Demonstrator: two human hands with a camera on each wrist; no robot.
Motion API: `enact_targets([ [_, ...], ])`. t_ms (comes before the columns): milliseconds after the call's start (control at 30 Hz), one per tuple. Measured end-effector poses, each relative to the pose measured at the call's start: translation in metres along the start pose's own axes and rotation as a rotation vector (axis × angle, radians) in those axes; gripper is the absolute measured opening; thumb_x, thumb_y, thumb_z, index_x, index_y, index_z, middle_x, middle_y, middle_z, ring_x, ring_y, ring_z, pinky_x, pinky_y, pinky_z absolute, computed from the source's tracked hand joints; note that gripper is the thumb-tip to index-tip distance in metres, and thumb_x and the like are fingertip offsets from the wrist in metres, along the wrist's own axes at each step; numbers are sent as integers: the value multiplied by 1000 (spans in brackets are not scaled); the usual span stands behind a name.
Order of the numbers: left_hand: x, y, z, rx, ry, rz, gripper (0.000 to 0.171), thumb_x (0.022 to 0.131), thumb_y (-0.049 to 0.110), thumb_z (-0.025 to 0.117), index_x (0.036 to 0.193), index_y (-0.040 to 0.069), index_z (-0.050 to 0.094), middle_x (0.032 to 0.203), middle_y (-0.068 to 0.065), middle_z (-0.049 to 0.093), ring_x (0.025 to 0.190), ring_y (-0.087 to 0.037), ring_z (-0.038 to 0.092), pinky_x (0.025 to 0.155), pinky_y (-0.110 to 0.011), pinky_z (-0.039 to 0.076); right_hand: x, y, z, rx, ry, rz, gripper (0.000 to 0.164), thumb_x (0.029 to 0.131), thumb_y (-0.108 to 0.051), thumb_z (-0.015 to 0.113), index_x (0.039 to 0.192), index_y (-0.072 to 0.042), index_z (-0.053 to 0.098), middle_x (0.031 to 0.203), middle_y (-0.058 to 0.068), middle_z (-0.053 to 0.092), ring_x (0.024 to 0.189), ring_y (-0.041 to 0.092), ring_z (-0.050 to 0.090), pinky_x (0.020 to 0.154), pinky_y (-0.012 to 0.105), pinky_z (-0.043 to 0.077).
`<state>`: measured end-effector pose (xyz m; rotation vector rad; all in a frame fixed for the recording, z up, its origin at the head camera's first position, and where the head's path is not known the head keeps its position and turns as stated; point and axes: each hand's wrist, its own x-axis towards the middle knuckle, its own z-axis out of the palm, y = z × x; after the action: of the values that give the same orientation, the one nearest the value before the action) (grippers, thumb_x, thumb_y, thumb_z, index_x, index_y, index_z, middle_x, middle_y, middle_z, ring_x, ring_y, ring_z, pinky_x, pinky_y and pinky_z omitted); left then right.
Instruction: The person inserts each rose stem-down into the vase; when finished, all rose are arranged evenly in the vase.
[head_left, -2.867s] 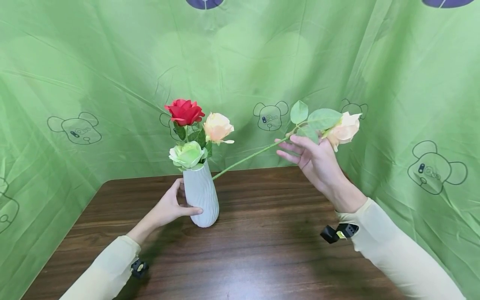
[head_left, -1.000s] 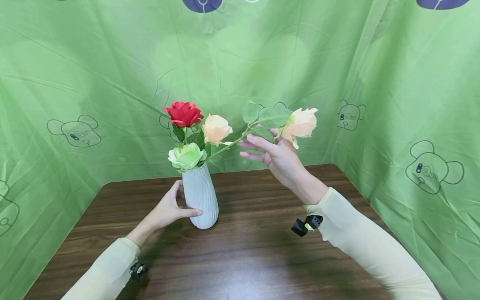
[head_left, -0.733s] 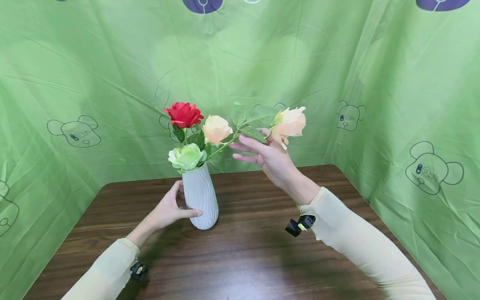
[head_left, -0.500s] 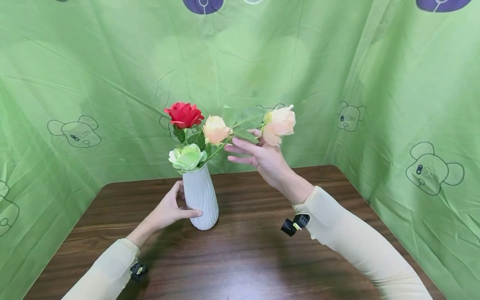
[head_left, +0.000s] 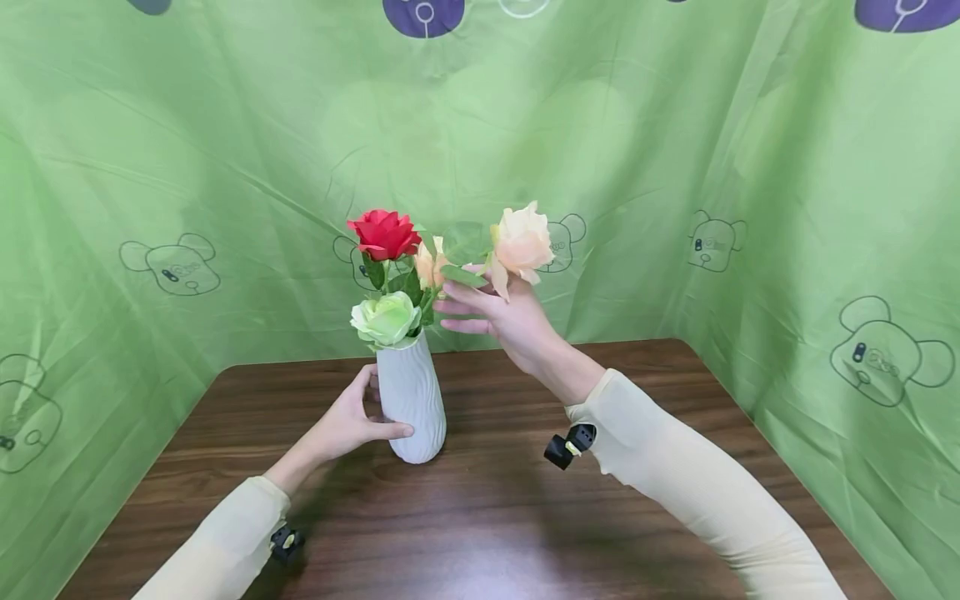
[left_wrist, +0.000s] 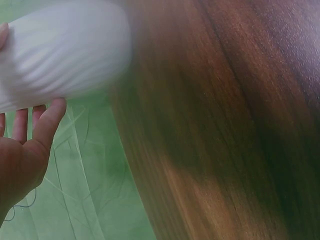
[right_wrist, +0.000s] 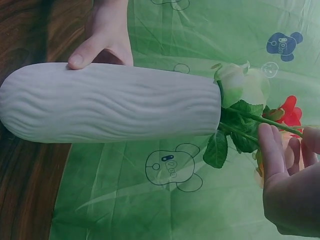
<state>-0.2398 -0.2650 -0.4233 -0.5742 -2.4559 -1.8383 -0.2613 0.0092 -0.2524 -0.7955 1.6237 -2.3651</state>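
A white ribbed vase stands on the brown table, tilted slightly in the head view. My left hand grips its lower body, thumb across the front and fingers behind. Above and right of the mouth, my right hand pinches the stem of a pale peach rose. In the right wrist view this green stem runs from the fingers into the vase mouth; its lower end is hidden. A red rose, a pale green rose and a second peach rose, partly covered by leaves, stand in the vase.
The dark wood table has its back edge just behind the vase. A green curtain printed with bear outlines hangs behind and on both sides. A small black camera is strapped on the right wrist, another on the left.
My right hand has moved left with the peach rose, bringing its stem from beside the vase into the mouth. The bloom has come upright. My left hand keeps its hold on the vase.
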Motion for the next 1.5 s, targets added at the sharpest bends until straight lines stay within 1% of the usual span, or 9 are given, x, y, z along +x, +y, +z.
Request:
enact_targets([
  [200, 1, 0, 1, -18, 3, -3, 86, 69, 6, 95, 136, 9, 41, 121, -19, 52, 107, -38, 56, 84, -48, 62, 9, 1, 4, -17, -7, -35, 36, 95, -6, 71, 129, -8, 59, 116, 16, 69, 99, 39, 71, 89, 58, 58],
  [467, -1, -1, 1, -38, -4, -13, 86, 69, 6, 95, 136, 10, 40, 123, -20, 51, 108, -36, 57, 84, -46, 62, 12, 18, 7, -112, 26, -9, 26, 93, -5, 73, 116, -6, 61, 106, 18, 68, 87, 33, 72, 81, 55, 61],
  [567, -1, -3, 2, -44, -6, -9, 87, 69, 5, 95, 136, 10, 40, 123, -21, 51, 109, -37, 57, 84, -44, 63, 8, 30, 6, -153, 20, 55, 32, 91, -7, 76, 118, -4, 58, 110, 17, 62, 84, 30, 69, 82, 51, 62],
  [700, -2, -6, 3, -40, 1, -17, 86, 69, 6, 95, 135, 10, 40, 123, -20, 50, 109, -37, 55, 85, -42, 62, 0, 52, -3, -168, -39, 207, 58, 90, -9, 78, 139, -10, 47, 120, 18, 58, 93, 36, 69, 85, 53, 61],
  [767, -2, -7, 3, -35, 3, -21, 86, 69, 6, 95, 135, 10, 40, 123, -20, 50, 110, -37, 55, 85, -42, 62, -5, 64, -11, -183, -71, 288, 65, 90, -8, 78, 144, -10, 41, 120, 19, 58, 98, 40, 68, 85, 53, 61],
  [933, -2, -4, 3, -27, 2, -22, 87, 69, 7, 95, 136, 10, 40, 123, -20, 51, 110, -37, 56, 85, -43, 62, -16, 85, -30, -244, -96, 385, 53, 92, -6, 75, 135, -4, 45, 115, 20, 61, 103, 43, 67, 81, 51, 63],
  [1267, 0, 1, -1, 2, 18, -17, 87, 69, 9, 95, 136, 10, 40, 124, -17, 51, 108, -36, 55, 84, -42, 62, -27, 75, -68, -361, -169, 372, 41, 95, -9, 72, 132, -1, 56, 123, 20, 64, 104, 34, 68, 84, 49, 62],
  [1433, -1, 1, -2, 12, 5, 9, 89, 71, 11, 95, 140, 11, 40, 128, -14, 53, 113, -34, 57, 91, -40, 60, -34, 61, -88, -503, -182, 338, 37, 97, -12, 69, 133, -2, 61, 131, 14, 64, 114, 30, 65, 89, 43, 61],
  [1500, -1, 2, -5, 37, 9, 37, 89, 73, 11, 94, 143, 12, 39, 132, -12, 54, 117, -33, 58, 98, -39, 56, -36, 55, -95, -613, -200, 294, 36, 99, -17, 67, 133, -3, 63, 133, 12, 64, 118, 29, 64, 93, 41, 59],
])
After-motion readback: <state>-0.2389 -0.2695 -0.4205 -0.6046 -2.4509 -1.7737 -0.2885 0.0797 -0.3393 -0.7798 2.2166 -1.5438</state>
